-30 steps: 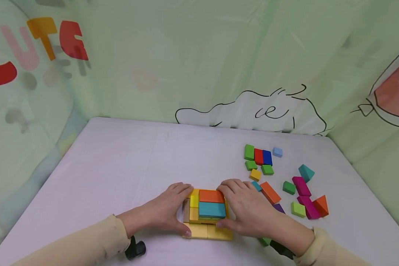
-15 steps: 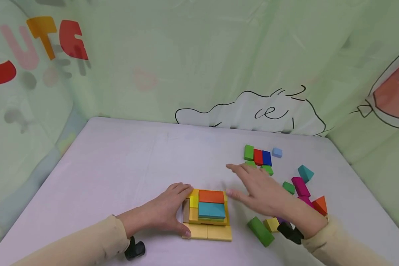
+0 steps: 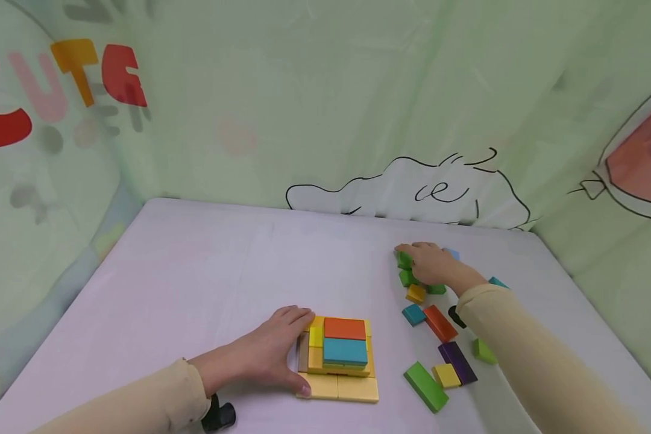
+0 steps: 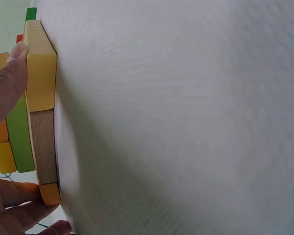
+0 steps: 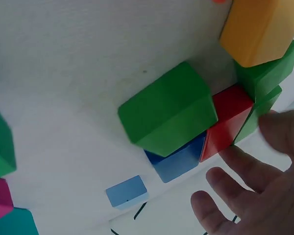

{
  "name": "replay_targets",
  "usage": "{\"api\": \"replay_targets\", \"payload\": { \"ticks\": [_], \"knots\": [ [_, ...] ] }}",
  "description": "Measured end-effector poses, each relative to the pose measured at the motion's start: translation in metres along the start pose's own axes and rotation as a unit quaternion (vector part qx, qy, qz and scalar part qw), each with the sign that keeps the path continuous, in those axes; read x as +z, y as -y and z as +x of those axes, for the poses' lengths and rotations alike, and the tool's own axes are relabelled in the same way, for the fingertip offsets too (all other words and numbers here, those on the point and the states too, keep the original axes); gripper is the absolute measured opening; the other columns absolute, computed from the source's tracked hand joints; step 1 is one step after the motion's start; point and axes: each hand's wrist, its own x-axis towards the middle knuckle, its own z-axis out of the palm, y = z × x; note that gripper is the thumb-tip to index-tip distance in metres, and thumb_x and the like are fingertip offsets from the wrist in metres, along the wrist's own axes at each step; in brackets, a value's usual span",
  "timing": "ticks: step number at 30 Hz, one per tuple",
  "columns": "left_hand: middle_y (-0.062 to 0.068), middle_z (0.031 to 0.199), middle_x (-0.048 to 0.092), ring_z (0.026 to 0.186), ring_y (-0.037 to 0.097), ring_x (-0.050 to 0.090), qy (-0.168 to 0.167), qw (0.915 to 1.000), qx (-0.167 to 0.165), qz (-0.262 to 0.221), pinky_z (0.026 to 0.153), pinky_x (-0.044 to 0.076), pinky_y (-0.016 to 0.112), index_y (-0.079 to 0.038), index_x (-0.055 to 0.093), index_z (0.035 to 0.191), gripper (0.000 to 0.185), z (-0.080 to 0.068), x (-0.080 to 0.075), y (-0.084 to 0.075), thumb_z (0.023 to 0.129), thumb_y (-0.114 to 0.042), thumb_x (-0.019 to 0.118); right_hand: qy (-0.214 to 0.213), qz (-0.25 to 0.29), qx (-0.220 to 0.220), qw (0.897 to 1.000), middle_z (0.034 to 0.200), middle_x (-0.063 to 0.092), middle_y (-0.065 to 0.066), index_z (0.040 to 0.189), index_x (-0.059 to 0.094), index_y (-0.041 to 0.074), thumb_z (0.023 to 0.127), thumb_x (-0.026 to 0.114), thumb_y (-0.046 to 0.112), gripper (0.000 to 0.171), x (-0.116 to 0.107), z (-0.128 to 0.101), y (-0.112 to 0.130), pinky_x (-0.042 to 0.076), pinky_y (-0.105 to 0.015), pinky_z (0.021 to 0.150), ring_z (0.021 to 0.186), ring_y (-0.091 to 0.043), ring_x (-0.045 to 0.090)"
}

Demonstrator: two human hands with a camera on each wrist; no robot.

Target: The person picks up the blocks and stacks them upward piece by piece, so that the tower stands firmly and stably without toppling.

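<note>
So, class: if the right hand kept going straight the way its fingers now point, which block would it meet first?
Probably the red block: in the wrist view the right hand has open fingers just short of it, beside a green block. Depth is unclear, so contact cannot be told.

Stacked blocks (image 3: pixel 343 349) before the left hand (image 3: pixel 271 355); loose blocks (image 3: pixel 439 325) to their right, beneath the right hand (image 3: pixel 431 264)

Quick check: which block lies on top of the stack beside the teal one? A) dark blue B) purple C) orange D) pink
C: the flat orange rectangular block lies on top of the stack, just behind the teal rectangular block, while the left hand rests against the stack's side.
</note>
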Motion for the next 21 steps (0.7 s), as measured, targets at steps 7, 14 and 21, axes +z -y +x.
{"api": "replay_targets", "payload": {
  "ticks": [7, 14, 21],
  "knots": [
    [0.010, 0.162, 0.038, 0.152, 0.032, 0.030, -0.003, 0.9999, 0.006, 0.009, 0.123, 0.034, 0.052, -0.004, 0.036, 0.157, 0.113, 0.000, -0.002, -0.001, 0.070, -0.051, 0.091, -0.003, -0.027, 0.008, 1.000, 0.139, 0.057, -0.029, 0.146, 0.054, 0.007, 0.099, 0.051, 0.002, 0.047, -0.002, 0.005, 0.008, 0.042, -0.070, 0.105, 0.118, -0.046, 0.053],
    [0.011, 0.161, 0.039, 0.151, 0.032, 0.030, -0.006, 0.9999, 0.007, 0.007, 0.122, 0.035, 0.052, -0.003, 0.037, 0.156, 0.112, -0.001, -0.002, -0.001, 0.070, -0.050, 0.091, -0.020, 0.008, -0.036, 0.999, 0.117, 0.072, -0.017, 0.137, 0.063, 0.003, 0.097, 0.068, 0.014, 0.041, 0.005, 0.004, 0.024, 0.050, -0.059, 0.096, 0.105, -0.034, 0.059],
    [0.010, 0.162, 0.039, 0.152, 0.031, 0.030, -0.002, 1.0000, 0.001, 0.003, 0.123, 0.034, 0.052, -0.005, 0.037, 0.157, 0.113, 0.000, 0.000, -0.001, 0.070, -0.051, 0.091, -0.039, 0.002, -0.027, 0.999, 0.105, 0.074, -0.013, 0.123, 0.070, 0.001, 0.092, 0.076, 0.024, 0.039, 0.009, 0.004, 0.027, 0.050, -0.059, 0.095, 0.100, -0.032, 0.060]
  ]
}}
